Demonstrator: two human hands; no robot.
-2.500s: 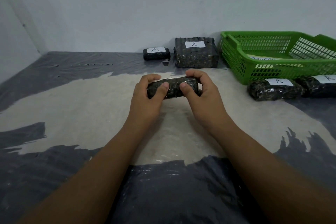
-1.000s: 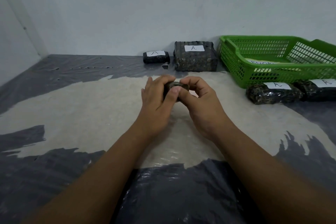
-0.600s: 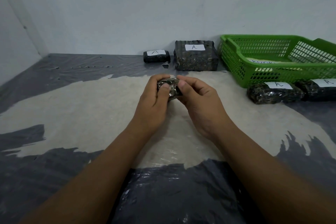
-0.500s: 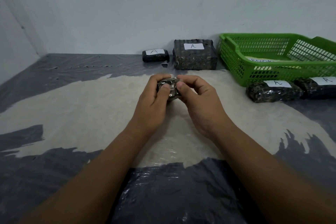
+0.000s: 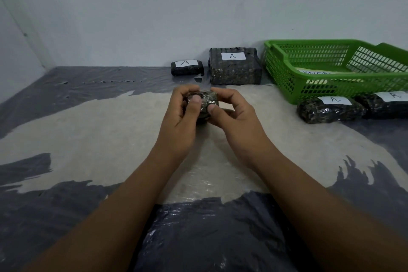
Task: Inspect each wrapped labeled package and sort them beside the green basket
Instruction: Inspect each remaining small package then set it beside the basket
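Observation:
A small dark wrapped package (image 5: 206, 101) sits end-on between both hands, mostly hidden by fingers; no label shows on it. My left hand (image 5: 183, 117) grips its left side with the thumb on top. My right hand (image 5: 234, 115) pinches its right side. The green basket (image 5: 335, 86) stands at the right by the wall, with a white labelled item inside. Left of the basket stand a large package (image 5: 235, 70) and a small package (image 5: 187, 67), both labelled A. In front of the basket lie two more A-labelled packages (image 5: 329, 109) (image 5: 388, 104).
The floor is covered with shiny dark plastic sheet (image 5: 198, 238) and a pale patch (image 5: 88, 130) in the middle. A white wall (image 5: 154, 6) closes the back, and another wall runs along the left.
The held package was lengthwise between both hands 2.5 s ago; it has been turned end-on, and the hands have drawn together around it. The other packages and basket have not moved.

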